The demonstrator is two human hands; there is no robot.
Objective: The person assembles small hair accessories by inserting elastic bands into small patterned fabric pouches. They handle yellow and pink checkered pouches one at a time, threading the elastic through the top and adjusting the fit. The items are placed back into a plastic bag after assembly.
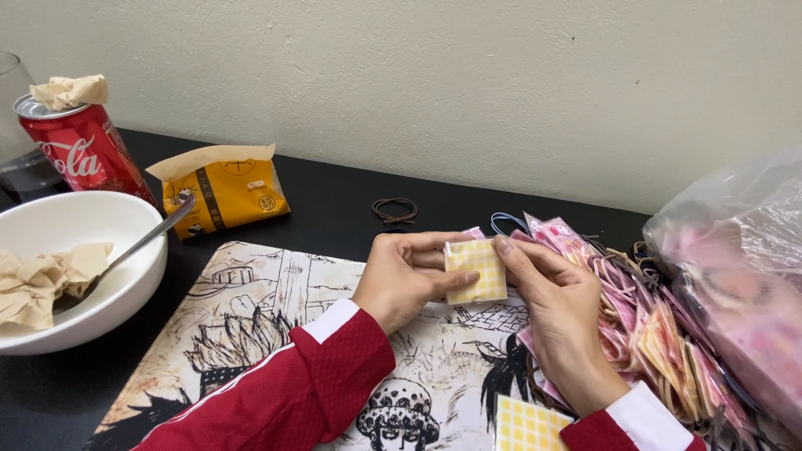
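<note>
We hold a small yellow checked card (476, 271) between both hands, above the illustrated mat (276, 309). To handle it well, we should keep it flat and grip only its edges, so it does not bend. Our left hand (405, 276) pinches the card's left side, thumb underneath, fingers curled. Our right hand (560, 305) grips the right edge, fingertips on top. Just beside the right hand lies a heap of pink and yellow packets (652, 334), and another yellow checked card (526, 426) sits below.

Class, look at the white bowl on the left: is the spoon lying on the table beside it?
No. The spoon rests inside the white bowl, its handle leaning over the rim, next to crumpled tissue.
</note>
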